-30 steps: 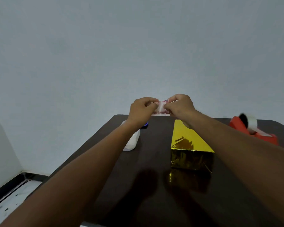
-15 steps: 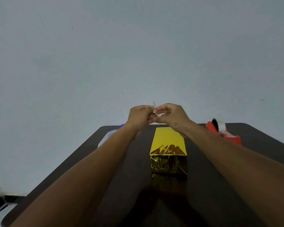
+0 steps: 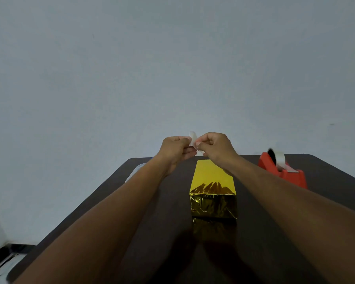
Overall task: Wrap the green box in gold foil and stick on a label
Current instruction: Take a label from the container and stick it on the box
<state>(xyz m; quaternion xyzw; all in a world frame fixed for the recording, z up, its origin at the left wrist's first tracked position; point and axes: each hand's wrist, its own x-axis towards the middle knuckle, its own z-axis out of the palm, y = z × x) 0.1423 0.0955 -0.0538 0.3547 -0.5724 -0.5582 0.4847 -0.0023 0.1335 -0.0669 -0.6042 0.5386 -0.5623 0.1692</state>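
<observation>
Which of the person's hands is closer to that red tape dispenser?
Right. The right hand is raised just left of the tape dispenser; the left hand is farther left. Both pinch a small label.

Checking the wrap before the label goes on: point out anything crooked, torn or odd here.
Nothing serious stands out. The gold-wrapped box sits square on the table; only its near end face is crinkled. Both hands, left hand and right hand, pinch the small white label above it.

Light: dim, even, cool grey cast.
Shadows: soft arm shadows on the tabletop (image 3: 326, 181), nearer than the grip.
Glare: foil-wrapped box (image 3: 212, 181) shines below the grip.
Edges: wide-angle stretching, soft corners.
</observation>
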